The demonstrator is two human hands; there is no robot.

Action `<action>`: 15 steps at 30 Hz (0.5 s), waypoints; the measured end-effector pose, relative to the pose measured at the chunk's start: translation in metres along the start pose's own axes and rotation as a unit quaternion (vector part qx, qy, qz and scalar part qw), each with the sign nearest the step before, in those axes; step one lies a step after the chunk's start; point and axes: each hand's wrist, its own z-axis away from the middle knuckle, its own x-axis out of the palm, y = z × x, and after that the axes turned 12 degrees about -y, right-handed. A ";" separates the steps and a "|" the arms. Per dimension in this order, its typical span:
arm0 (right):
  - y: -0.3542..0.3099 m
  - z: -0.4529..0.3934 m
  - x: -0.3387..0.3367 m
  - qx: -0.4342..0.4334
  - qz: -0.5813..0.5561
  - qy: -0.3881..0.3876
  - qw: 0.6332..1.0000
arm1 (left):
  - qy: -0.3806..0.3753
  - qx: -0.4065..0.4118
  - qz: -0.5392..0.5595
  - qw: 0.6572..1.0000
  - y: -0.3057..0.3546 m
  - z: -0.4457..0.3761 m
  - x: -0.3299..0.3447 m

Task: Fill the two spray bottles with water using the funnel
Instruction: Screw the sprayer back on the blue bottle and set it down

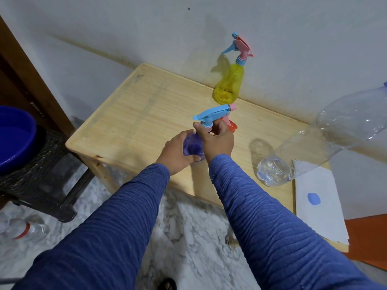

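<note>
Purple spray bottle (193, 146) at frame centre, on the near part of the wooden table (134, 114); left hand (178, 152) curls round its body, right hand (217, 140) pinches the collar under the blue trigger head (209, 115); likely unscrewing or screwing the head, so brace the body, turn only the collar, keep upright; yellow spray bottle (229, 84) upper centre by the wall; orange funnel (232, 127) just behind the right hand; clear water bottle (314, 143) at right.

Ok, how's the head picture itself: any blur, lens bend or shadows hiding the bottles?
Head view: lighting is dim and soft. The yellow spray bottle casts a shadow to its left on the wall; the big clear bottle leans sharply from wide-angle bend and shadows the table. The purple spray bottle, gripped by the left hand and right hand, looks slightly soft.
</note>
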 end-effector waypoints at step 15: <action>0.008 0.005 0.005 0.025 -0.036 0.013 0.999 | 0.000 -0.005 -0.006 1.000 0.001 0.000 -0.001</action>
